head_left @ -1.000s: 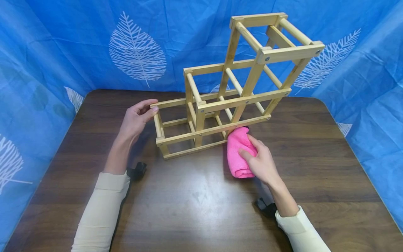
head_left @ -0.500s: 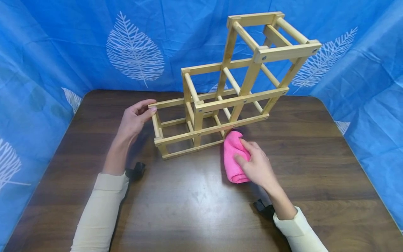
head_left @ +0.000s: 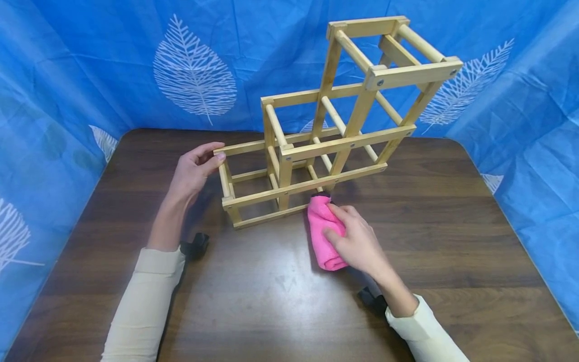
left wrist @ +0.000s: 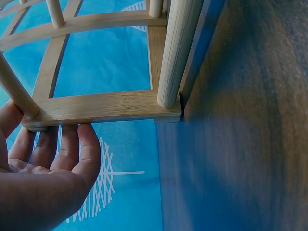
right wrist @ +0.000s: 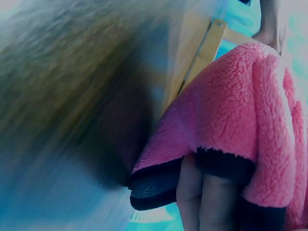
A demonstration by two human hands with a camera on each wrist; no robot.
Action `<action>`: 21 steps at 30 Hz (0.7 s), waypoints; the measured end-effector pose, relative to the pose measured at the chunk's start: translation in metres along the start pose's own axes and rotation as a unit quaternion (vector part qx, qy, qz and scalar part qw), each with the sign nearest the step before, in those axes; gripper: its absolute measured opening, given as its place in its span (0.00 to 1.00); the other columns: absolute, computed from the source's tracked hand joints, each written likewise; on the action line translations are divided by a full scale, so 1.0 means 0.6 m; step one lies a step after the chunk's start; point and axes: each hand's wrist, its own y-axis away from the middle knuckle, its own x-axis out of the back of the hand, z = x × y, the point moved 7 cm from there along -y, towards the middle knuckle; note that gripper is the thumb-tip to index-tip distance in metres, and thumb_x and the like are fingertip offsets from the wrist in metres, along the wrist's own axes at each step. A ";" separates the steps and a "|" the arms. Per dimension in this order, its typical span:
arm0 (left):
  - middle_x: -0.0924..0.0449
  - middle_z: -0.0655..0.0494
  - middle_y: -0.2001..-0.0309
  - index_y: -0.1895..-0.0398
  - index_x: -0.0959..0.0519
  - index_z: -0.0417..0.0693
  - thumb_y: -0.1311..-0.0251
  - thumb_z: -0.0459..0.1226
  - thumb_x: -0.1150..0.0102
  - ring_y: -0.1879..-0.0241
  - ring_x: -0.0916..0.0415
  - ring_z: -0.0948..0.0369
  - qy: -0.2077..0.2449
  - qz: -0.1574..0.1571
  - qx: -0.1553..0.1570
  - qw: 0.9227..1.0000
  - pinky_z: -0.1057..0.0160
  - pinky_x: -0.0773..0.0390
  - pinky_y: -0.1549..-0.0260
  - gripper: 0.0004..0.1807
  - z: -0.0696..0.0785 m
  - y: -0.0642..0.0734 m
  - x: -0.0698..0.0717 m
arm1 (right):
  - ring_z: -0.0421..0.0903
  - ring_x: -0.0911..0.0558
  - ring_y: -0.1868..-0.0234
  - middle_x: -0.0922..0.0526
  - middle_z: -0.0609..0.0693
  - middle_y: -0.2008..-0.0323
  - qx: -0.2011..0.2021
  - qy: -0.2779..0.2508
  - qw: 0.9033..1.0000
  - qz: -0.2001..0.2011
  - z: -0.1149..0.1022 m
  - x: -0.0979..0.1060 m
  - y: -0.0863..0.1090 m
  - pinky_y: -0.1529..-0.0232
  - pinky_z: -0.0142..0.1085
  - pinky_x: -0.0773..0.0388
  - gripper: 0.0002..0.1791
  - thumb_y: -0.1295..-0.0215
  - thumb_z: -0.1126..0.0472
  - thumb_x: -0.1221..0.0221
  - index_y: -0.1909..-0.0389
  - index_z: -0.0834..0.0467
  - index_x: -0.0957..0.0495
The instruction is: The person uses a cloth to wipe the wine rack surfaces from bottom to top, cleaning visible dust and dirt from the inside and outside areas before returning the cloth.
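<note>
Pink cloth (head_left: 323, 239) is clamped between the thumb and fingers of the right hand (head_left: 359, 244). The cloth is folded into a bundle and located at the near side of the rack (head_left: 353, 142), with its far end overlapping the bottom rail (head_left: 271, 216) in the head view. Contact between cloth and rail cannot be confirmed. In the right wrist view, two fingers show side by side below the dark edging (right wrist: 226, 163) of the cloth; the remaining fingers are hidden. The rack is a frame of pale wood, stepped upward toward the right, standing on the dark brown table (head_left: 271, 301). The left hand (head_left: 192, 171) grips the top corner of its low left end: the thumb rests at the corner, and in the left wrist view four fingers are lined up against the edge of the end slat (left wrist: 106, 106). Each forearm carries a cream sleeve (head_left: 140, 306), and a black unit (head_left: 195, 246) is positioned at each wrist. A blue curtain (head_left: 280, 45) with white leaf prints (head_left: 194, 70) borders the table along its far side and along the left and right flanks.
</note>
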 end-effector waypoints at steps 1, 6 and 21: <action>0.28 0.50 0.45 0.35 0.26 0.45 0.30 0.41 0.43 0.48 0.32 0.59 0.002 0.000 -0.001 1.000 0.53 0.29 0.40 0.23 0.000 0.000 0.000 | 0.53 0.23 0.54 0.24 0.57 0.45 0.003 0.000 1.000 -0.005 -0.004 -0.003 -0.001 0.55 0.49 0.26 0.32 0.39 0.61 0.36 0.33 0.63 0.29; 0.28 0.50 0.44 0.35 0.26 0.46 0.30 0.41 0.42 0.47 0.31 0.60 0.004 -0.002 0.001 1.000 0.52 0.29 0.39 0.23 -0.002 0.002 0.001 | 0.49 0.24 0.60 0.23 0.55 0.46 0.019 -0.005 1.000 -0.025 -0.025 -0.018 -0.004 0.62 0.43 0.26 0.32 0.40 0.61 0.35 0.33 0.62 0.29; 0.28 0.48 0.40 0.34 0.27 0.46 0.30 0.43 0.43 0.46 0.30 0.59 -0.001 -0.005 0.004 1.000 0.51 0.30 0.39 0.24 0.002 0.005 -0.001 | 0.41 0.25 0.66 0.23 0.50 0.46 0.054 -0.045 0.995 -0.067 -0.075 -0.062 0.006 0.68 0.38 0.26 0.34 0.40 0.63 0.34 0.32 0.57 0.30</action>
